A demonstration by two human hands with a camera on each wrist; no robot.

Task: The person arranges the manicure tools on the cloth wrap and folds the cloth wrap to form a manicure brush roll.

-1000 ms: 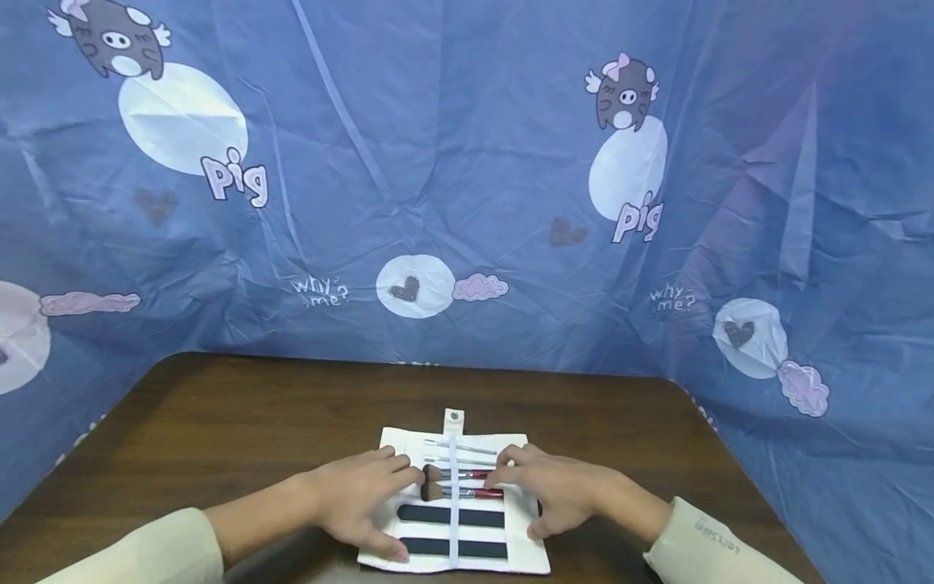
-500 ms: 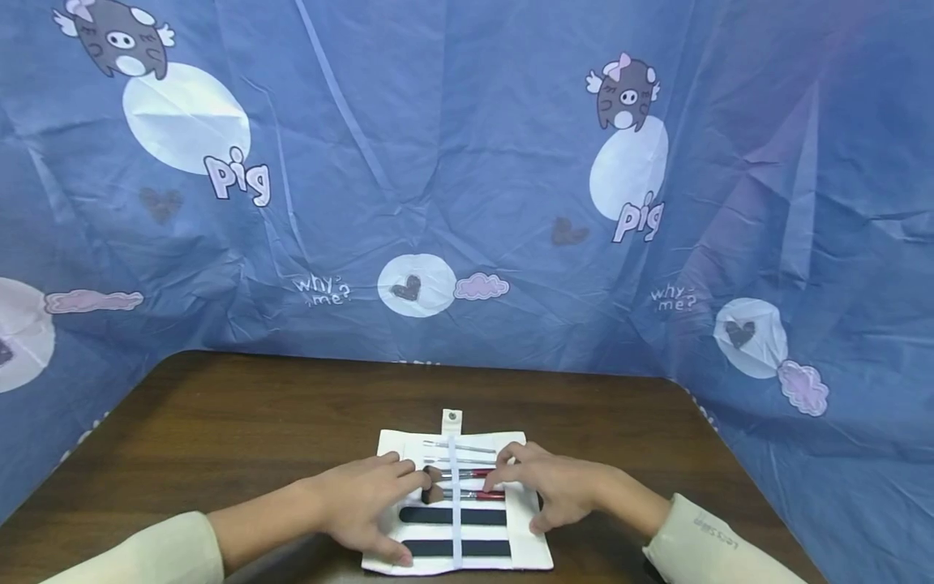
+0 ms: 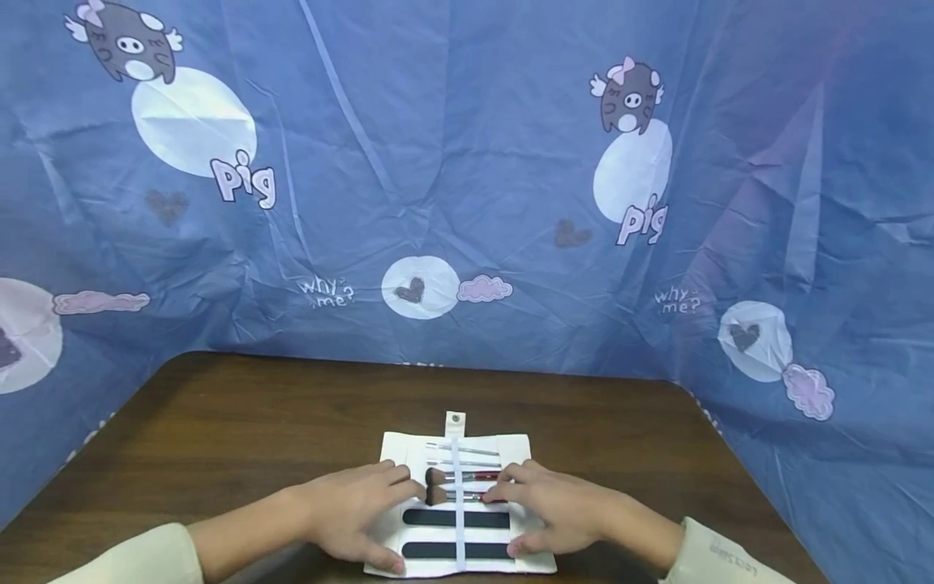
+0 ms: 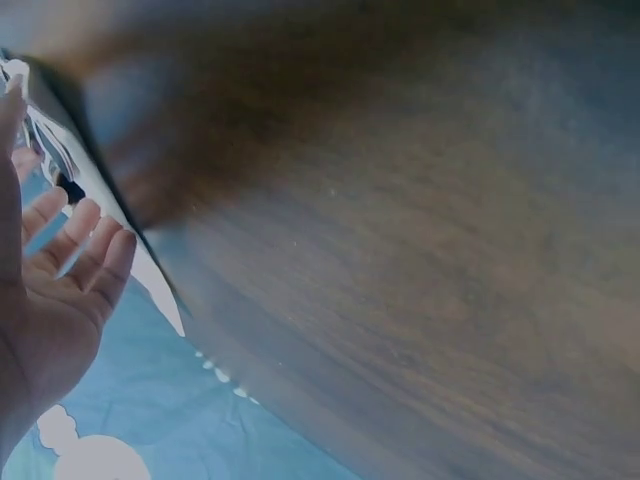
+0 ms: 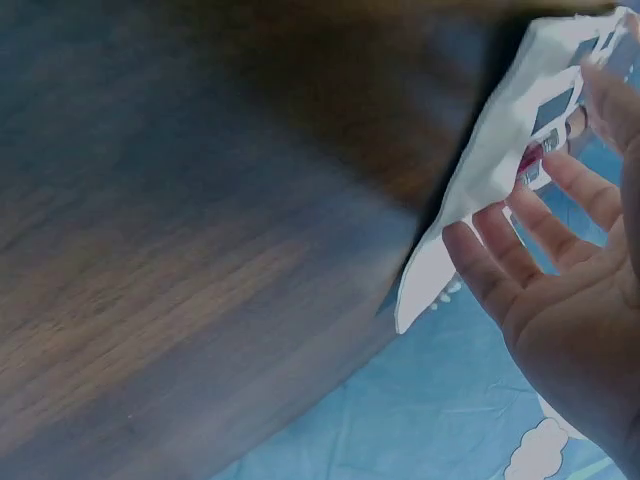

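A white fabric roll-up case (image 3: pixel 395 444) lies unfolded on the brown table. A pale elastic strap (image 3: pixel 460 531) crosses its middle. Under the strap lie two slim silvery tools (image 3: pixel 467 450), two brushes (image 3: pixel 435 477) with brown bristles and red handles, and two flat black strips (image 3: pixel 452 518) with rounded ends. My left hand (image 3: pixel 353 511) rests on the left side of the case, fingers loosely bent near the bristles. On the right side rests my right hand (image 3: pixel 565 507), its fingers over the brush handle ends and thumb by the lower strip. Neither hand visibly grips anything.
The wooden table (image 3: pixel 292 405) extends beyond the case to the back and both sides. A snap tab (image 3: pixel 456 420) sticks out from the case's far edge. Blue cloth (image 3: pixel 511 178) with pig prints hangs behind and beside the table.
My right thumb has come down and inward to the lower black strip. My left hand has shifted slightly downward. The case stays nearly in place; the view has tilted a little.
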